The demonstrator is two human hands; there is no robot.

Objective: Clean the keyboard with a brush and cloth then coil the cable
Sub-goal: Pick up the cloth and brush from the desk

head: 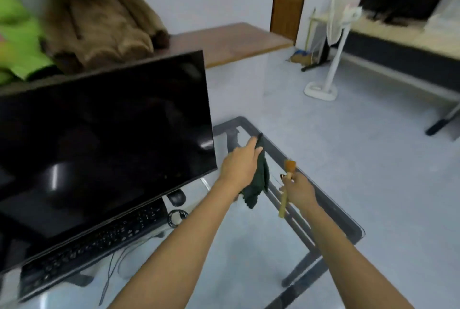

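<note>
At nine o'clock the keyboard (pixel 99 241) lies under the monitor (pixel 104 139) on the desk (pixel 249 246): rigid, light, lift by its ends. My left hand (pixel 240 165) pinches the limp cloth (pixel 258 182); my right hand (pixel 300 190) grips the stiff brush (pixel 286 184) mid-handle.

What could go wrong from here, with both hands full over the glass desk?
1. The dark cloth hangs loosely from the left hand and could slip onto the glass desk.
2. The right hand holds the brush near the desk's right edge; dropped, it may fall to the floor.
3. The monitor overhangs the keyboard, so brushing could bump it.
</note>
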